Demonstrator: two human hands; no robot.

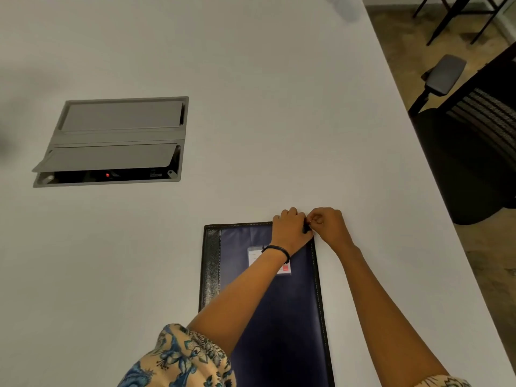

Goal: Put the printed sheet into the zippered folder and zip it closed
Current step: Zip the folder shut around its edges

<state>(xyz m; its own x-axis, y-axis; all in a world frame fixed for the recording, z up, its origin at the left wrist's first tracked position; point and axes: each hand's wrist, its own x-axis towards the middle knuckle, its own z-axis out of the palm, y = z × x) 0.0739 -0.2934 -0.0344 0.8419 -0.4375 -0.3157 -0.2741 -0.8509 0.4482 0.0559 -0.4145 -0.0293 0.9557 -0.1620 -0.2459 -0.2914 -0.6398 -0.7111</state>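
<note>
A dark blue zippered folder [296,303] with a black leather spine and black stitched edge lies flat on the white table, near its front. A small label window shows on its cover. My left hand [289,231] presses on the folder's far right corner. My right hand [328,223] pinches a small dark zip pull at that same corner, right against the left hand's fingers. No printed sheet is visible outside the folder.
A grey cable hatch [111,141] is set into the table at the left, its near flap lifted. The table's right edge [435,174] runs diagonally. A black office chair [469,141] stands beside it on the floor.
</note>
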